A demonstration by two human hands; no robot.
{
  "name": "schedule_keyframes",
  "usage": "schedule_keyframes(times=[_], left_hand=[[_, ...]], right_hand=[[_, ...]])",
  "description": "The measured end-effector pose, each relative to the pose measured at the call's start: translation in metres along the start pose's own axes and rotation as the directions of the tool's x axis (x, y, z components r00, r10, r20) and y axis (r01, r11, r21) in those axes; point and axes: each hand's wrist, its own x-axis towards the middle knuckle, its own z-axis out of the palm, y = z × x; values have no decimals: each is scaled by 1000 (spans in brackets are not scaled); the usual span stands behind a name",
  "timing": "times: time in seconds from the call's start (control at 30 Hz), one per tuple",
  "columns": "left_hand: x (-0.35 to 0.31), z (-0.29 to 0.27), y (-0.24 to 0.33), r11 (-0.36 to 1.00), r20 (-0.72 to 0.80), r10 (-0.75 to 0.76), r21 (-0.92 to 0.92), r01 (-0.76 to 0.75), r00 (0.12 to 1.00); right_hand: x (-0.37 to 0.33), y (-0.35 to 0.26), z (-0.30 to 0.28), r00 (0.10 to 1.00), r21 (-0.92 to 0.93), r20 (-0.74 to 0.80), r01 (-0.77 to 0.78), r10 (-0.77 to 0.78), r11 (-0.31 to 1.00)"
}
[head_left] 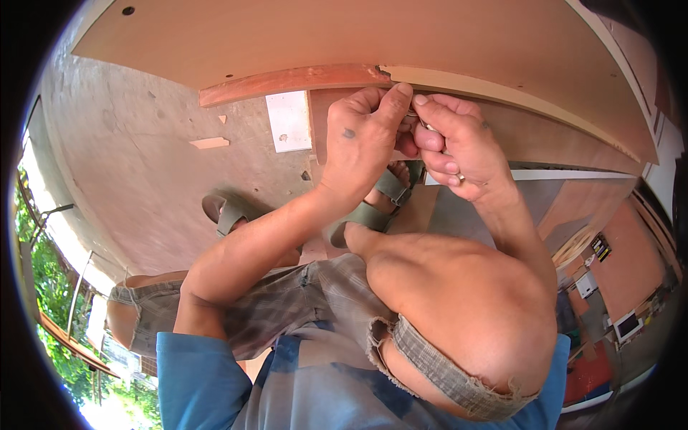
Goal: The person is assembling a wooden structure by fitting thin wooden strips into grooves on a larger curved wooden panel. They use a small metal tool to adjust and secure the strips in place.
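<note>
My left hand [363, 136] is closed, thumb and fingers pressed together just below the edge of a large brown wooden panel [287, 36]. What lies between those fingers is hidden. Close beside it, my right hand [466, 140] is wrapped around a slim metal tool [430, 127]. Only short shiny bits of it show between the fingers, so its kind cannot be made out. Above the hands, the panel's edge has a reddish strip [287, 80] on the left and a pale wood strip [466, 80] on the right. A dark, ragged spot marks where they meet.
A white rectangular piece [289, 122] and wood scraps [209, 143] lie on the concrete floor [143, 158]. My sandalled feet and bent knee [466, 308] are close below the hands. Boards, a coil of pale strip [573, 246] and assorted items stand at right; greenery shows at left.
</note>
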Motion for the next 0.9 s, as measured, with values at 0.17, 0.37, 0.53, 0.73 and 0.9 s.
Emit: schedule_keyframes(times=[0.17, 0.37, 0.53, 0.73, 0.9], left_hand=[[-2, -9, 2, 1000, 24, -17, -20, 17, 1000], [13, -37, -1, 989, -77, -129, -81, 123, 989], [21, -37, -7, 967, -37, -43, -254, 32, 998], [20, -39, -6, 982, -14, -41, -187, 38, 999], [17, -47, 14, 974, 15, -158, 164, 153, 987]], right_hand=[[3, 5, 4, 1000, 70, -7, 9, -9, 998], [19, 39, 7, 900, -551, -149, 269, -409, 790], [3, 14, 33, 976, -120, -208, 44, -68, 992], [2, 3, 26, 981, -157, -188, 28, -58, 987], [15, 26, 15, 907, -653, -180, 178, -379, 736]])
